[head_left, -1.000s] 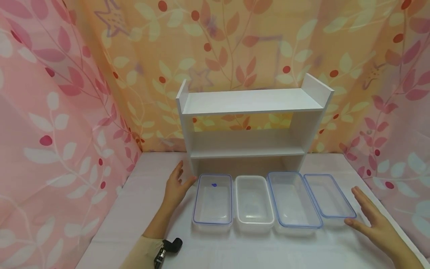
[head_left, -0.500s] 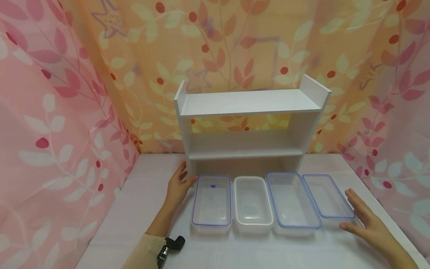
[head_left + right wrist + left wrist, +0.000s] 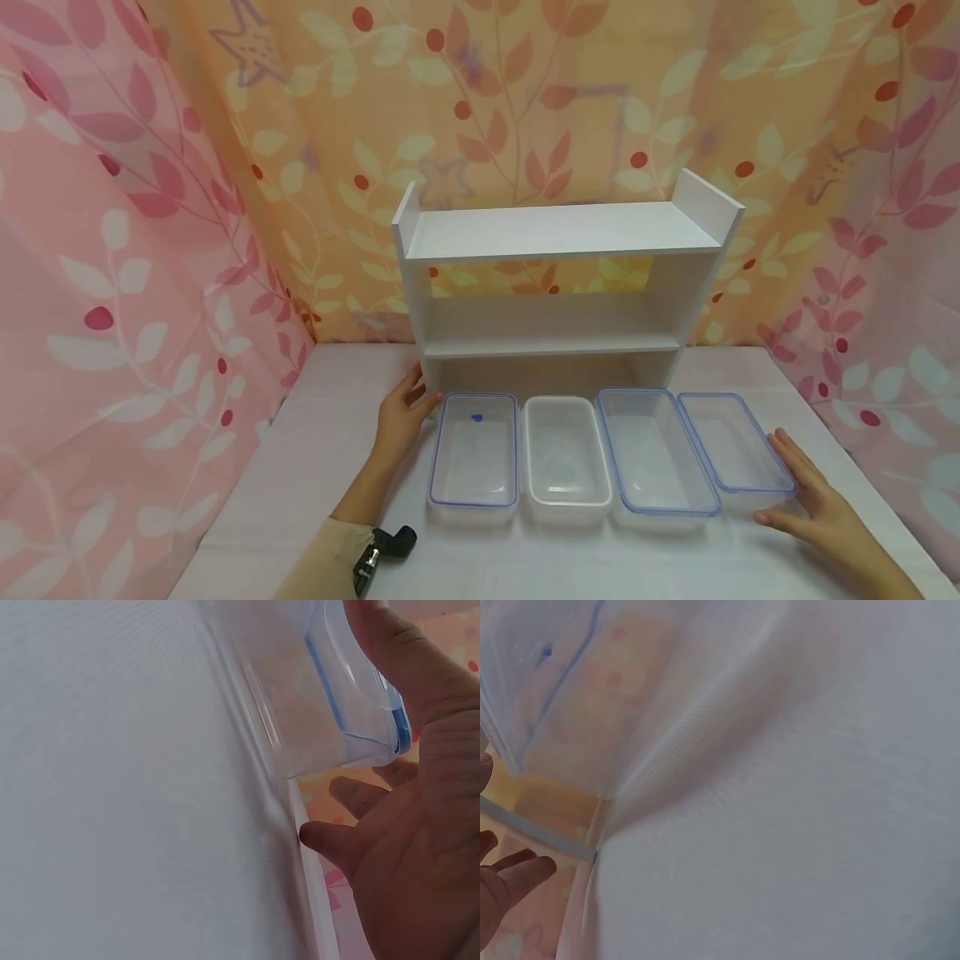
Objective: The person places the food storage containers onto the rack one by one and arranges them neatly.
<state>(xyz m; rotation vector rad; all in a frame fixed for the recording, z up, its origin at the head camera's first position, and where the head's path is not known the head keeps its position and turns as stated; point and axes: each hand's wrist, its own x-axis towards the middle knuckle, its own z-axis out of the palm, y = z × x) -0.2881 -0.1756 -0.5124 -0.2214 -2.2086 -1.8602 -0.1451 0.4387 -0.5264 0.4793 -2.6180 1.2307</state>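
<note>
Clear plastic food containers stand in a row on the white-covered table. Leftmost is a blue-rimmed container (image 3: pixel 474 462) with a small blue mark; beside it is a white-rimmed container (image 3: pixel 567 458). A longer blue-rimmed container (image 3: pixel 660 454) follows, then the rightmost blue-rimmed container (image 3: pixel 738 446). My left hand (image 3: pixel 400 421) is between the leftmost container and the shelf's left side, fingers spread; whether it touches either is unclear. My right hand (image 3: pixel 817 508) spreads around the rightmost container's near right corner, thumb in front, fingers along its side. In the right wrist view, that container (image 3: pixel 292 705) lies beside the thumb.
A white two-tier shelf (image 3: pixel 555 229) stands right behind the row, its edge (image 3: pixel 544 831) showing in the left wrist view. Floral curtains (image 3: pixel 525 100) enclose the back and sides. White tablecloth (image 3: pixel 525 562) extends in front of the containers.
My right hand has moved left, up to the rightmost container. My left hand has shifted slightly right, toward the shelf side and leftmost container. The containers have stayed in place.
</note>
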